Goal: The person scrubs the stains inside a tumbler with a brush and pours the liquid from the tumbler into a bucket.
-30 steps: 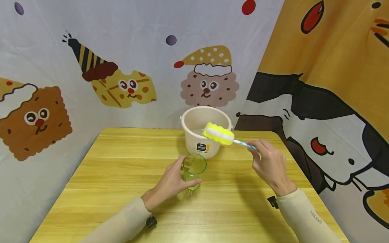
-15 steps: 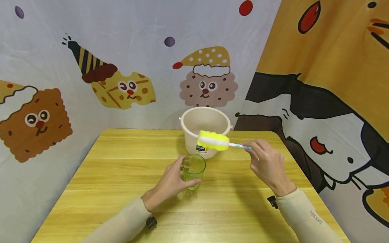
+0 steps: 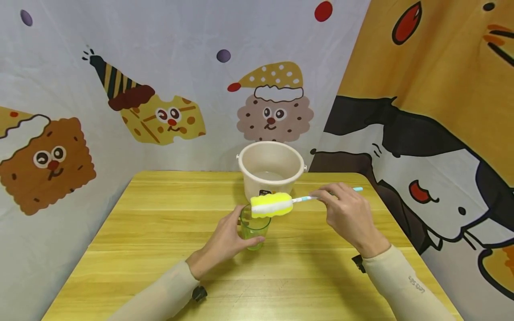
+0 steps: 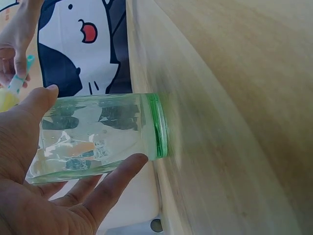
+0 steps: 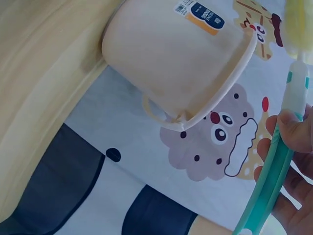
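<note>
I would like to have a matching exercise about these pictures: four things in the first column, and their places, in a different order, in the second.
Things
1. green cup
2. sponge brush
3. bucket
4. cartoon-print cloth

Places
A. in the grip of the right hand
B. hanging behind the table
C. in the grip of the left hand
D. standing near the far edge of the table

Pairs: 1-C, 2-A, 3-D, 4-B
</note>
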The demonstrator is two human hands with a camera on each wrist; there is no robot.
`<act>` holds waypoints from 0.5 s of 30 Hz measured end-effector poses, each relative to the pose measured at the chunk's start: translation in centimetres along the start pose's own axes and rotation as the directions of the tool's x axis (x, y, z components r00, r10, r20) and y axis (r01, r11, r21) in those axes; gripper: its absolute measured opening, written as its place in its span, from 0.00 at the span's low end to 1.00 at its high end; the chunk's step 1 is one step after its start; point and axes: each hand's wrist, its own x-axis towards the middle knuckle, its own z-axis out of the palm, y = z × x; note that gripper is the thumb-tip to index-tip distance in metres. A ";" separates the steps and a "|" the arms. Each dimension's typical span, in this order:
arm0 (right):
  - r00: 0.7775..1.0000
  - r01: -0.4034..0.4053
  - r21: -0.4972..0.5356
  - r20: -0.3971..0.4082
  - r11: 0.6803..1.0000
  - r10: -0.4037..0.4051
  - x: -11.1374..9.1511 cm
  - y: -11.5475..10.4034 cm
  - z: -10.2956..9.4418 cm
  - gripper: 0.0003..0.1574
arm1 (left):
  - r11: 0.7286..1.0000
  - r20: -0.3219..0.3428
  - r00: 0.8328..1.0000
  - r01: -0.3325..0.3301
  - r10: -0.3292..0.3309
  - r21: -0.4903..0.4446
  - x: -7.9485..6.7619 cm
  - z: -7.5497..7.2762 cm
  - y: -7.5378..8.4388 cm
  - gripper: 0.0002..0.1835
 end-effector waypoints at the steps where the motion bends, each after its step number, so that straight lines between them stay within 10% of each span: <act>1: 1.000 0.013 -0.004 0.000 1.000 -0.013 0.1 -0.1 0.0 0.30 | 1.000 0.001 1.000 0.004 -0.004 0.001 0.0 0.0 0.0 0.52; 15: 0.983 0.179 -0.166 0.080 0.970 -0.168 3.2 -1.3 -1.1 0.32 | 1.000 0.000 1.000 0.017 -0.017 0.009 0.0 0.0 -0.1 0.52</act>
